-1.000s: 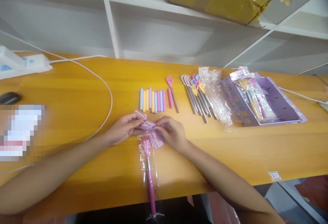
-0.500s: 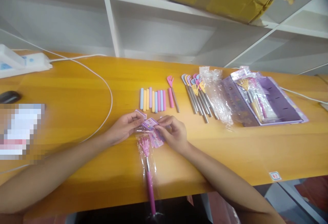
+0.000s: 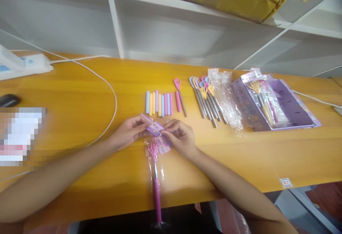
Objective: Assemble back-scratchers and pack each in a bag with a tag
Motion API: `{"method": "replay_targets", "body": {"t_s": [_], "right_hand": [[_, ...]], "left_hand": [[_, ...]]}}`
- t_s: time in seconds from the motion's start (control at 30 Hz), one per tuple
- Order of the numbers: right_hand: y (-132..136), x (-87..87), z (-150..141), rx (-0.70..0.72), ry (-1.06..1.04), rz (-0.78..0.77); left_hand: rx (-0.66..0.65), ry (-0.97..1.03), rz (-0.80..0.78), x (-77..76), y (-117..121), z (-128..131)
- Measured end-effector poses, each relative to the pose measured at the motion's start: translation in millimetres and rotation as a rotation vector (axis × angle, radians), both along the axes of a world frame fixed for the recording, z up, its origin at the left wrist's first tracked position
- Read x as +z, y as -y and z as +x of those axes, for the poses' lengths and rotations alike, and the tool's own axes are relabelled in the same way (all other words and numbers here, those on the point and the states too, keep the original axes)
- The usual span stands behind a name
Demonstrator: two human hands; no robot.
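Observation:
My left hand [image 3: 131, 131] pinches a small purple-and-pink printed card [image 3: 146, 118] between thumb and fingers. My right hand [image 3: 181, 136] is closed on the edge of a second printed card [image 3: 155, 128], which meets the left one. Below them a further pink printed card [image 3: 163, 145] shows in part. A pink back scratcher [image 3: 157, 194] in a clear plastic bag extends from just under my hands past the table's front edge. How the bag's top joins the cards is hidden by my fingers.
Beyond my hands lie several pastel tubes [image 3: 159, 105] and a pink scratcher head on a metal rod [image 3: 182, 102]. Farther right are several hand-tipped rods [image 3: 208, 105], clear bags [image 3: 231, 109] and a purple box [image 3: 291, 103] holding bagged scratchers. A white cable [image 3: 110, 87] curves at left.
The bagged back scratcher has shifted slightly to the right. The cards have moved only slightly, and both hands keep nearly the same pinching pose.

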State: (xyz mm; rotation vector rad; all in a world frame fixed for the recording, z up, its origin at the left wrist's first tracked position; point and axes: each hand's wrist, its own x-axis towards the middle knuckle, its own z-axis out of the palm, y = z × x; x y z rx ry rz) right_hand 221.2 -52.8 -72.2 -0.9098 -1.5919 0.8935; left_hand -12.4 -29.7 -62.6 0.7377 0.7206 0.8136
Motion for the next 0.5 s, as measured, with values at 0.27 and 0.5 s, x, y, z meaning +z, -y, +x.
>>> {"method": "replay_targets", "body": {"t_s": [0.27,0.5], "right_hand": [[-1.2,2.6,2.2,-0.004,0.054,0.045],[-1.5,4.3,4.5,0.009,0.13,0.17]], "left_hand": [[0.003,-0.009,-0.036,1.6,-1.4,-0.9],[0.022,-0.015,-0.044,-0.1,-2.0,-1.9]]}}
